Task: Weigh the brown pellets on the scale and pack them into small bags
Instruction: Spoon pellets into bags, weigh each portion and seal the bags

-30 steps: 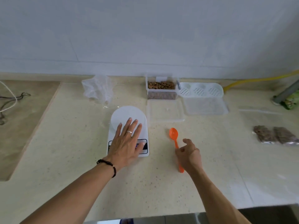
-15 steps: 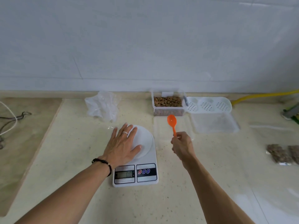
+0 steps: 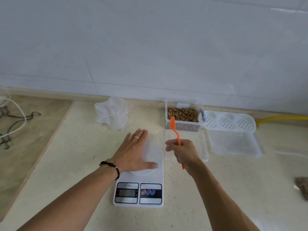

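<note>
While the left hand [image 3: 133, 152] lies flat, fingers straight, on the scale [image 3: 141, 185], the right hand [image 3: 185, 154] grips the orange spoon [image 3: 175, 129] short of the brown pellets [image 3: 182, 114] in their tub; filled bags [image 3: 302, 187] lie at the worktop's right edge; further scooping, weighing and bagging apparently remain.

A pale speckled stone surface [image 3: 80, 150] carries a white digital scale [image 3: 139, 192], a crumpled clear plastic bag [image 3: 112, 114], a clear plastic box of brown pellets [image 3: 183, 115], a flat clear lid [image 3: 202, 147], a white perforated tray [image 3: 228, 121] and a clear rectangular tub [image 3: 233, 144].
</note>
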The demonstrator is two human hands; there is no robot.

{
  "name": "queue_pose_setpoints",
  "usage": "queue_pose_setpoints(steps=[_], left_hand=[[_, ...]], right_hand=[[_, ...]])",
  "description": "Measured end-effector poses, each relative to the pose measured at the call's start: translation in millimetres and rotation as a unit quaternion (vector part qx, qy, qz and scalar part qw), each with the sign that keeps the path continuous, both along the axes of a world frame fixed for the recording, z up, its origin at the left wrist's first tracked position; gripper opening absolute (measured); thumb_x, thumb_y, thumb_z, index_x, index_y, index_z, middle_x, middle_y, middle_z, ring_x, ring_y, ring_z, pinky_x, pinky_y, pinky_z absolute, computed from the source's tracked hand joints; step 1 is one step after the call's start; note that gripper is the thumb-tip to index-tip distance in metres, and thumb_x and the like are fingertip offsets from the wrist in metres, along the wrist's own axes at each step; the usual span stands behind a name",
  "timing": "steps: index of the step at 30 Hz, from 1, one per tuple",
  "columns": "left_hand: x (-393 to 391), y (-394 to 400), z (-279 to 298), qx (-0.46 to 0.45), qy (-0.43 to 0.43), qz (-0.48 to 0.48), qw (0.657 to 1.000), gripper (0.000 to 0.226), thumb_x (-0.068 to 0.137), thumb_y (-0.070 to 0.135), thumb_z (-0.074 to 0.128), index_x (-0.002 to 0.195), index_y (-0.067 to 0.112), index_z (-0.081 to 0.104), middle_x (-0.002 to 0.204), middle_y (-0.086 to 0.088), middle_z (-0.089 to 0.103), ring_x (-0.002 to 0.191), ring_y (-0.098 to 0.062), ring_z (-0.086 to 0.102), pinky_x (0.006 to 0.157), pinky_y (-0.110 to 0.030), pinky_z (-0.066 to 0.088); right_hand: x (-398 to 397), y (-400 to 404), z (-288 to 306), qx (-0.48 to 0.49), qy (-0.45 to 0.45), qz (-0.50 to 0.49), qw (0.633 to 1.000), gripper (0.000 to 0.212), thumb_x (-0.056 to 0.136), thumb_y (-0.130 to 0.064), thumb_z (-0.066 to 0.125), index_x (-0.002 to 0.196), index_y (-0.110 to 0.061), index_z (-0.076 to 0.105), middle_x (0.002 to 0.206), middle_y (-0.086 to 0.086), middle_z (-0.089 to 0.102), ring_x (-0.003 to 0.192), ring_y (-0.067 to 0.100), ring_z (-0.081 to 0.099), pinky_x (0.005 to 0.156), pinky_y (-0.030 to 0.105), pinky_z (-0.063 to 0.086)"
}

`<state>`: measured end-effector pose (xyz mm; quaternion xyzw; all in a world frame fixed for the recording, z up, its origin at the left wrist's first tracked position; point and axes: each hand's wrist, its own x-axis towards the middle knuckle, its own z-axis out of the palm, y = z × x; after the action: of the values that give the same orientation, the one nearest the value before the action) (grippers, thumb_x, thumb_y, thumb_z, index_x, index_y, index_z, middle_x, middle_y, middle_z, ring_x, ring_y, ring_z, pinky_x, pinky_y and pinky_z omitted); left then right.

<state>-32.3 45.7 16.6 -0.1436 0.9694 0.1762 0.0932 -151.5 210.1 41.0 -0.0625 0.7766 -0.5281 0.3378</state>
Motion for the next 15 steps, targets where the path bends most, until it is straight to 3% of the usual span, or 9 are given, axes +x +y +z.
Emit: queue_pose_setpoints(steps=[3, 5, 8, 11, 15], left_hand=[[-18, 16, 15, 0.023, 0.015, 0.012, 1.0, 0.146, 0.055, 0.081, 0.069, 0.15, 0.014, -0.02, 0.162, -0.006, -0.008, 0.149, -0.015, -0.009, 0.122, -0.041, 0.0], [-29, 25, 26, 0.031, 0.031, 0.023, 0.999, 0.145, 0.057, 0.073, 0.074, 0.15, 0.013, -0.02, 0.161, -0.007, 0.002, 0.148, -0.019, 0.004, 0.122, -0.038, 0.007], [-40, 33, 39, 0.045, 0.082, 0.067, 0.993, 0.134, 0.061, 0.059, 0.079, 0.152, 0.014, -0.008, 0.148, -0.005, 0.026, 0.133, -0.02, 0.03, 0.112, -0.03, 0.027], [-46, 36, 47, 0.058, 0.121, 0.093, 0.987, 0.118, 0.063, 0.05, 0.08, 0.151, 0.018, 0.007, 0.135, 0.0, 0.035, 0.122, -0.018, 0.039, 0.103, -0.028, 0.034], [-53, 31, 53, 0.061, 0.147, 0.098, 0.982, 0.11, 0.06, 0.055, 0.078, 0.145, 0.026, 0.014, 0.13, 0.004, 0.035, 0.124, -0.015, 0.04, 0.103, -0.029, 0.034]], right_hand=[[-12, -3, 15, -0.032, -0.014, 0.037, 0.999, 0.016, 0.076, 0.004, 0.063, 0.086, -0.003, 0.073, 0.049, -0.004, 0.055, 0.044, 0.011, 0.032, 0.043, 0.026, 0.026], [-20, -4, 25, -0.053, -0.031, 0.05, 0.997, 0.014, 0.076, 0.004, 0.062, 0.085, 0.0, 0.072, 0.057, 0.001, 0.058, 0.044, 0.011, 0.032, 0.043, 0.026, 0.024], [-35, -7, 32, -0.031, 0.028, 0.085, 0.995, 0.014, 0.078, 0.002, 0.062, 0.074, -0.009, 0.07, 0.055, -0.005, 0.06, 0.041, 0.003, 0.039, 0.042, 0.017, 0.028], [-45, -9, 34, -0.021, 0.07, 0.104, 0.992, 0.017, 0.079, 0.002, 0.062, 0.072, -0.012, 0.069, 0.056, -0.007, 0.061, 0.038, -0.002, 0.045, 0.041, 0.009, 0.032], [-54, -11, 35, -0.063, 0.021, 0.135, 0.989, 0.015, 0.083, -0.008, 0.066, 0.069, -0.01, 0.07, 0.054, -0.002, 0.054, 0.038, 0.004, 0.035, 0.039, 0.018, 0.028]])
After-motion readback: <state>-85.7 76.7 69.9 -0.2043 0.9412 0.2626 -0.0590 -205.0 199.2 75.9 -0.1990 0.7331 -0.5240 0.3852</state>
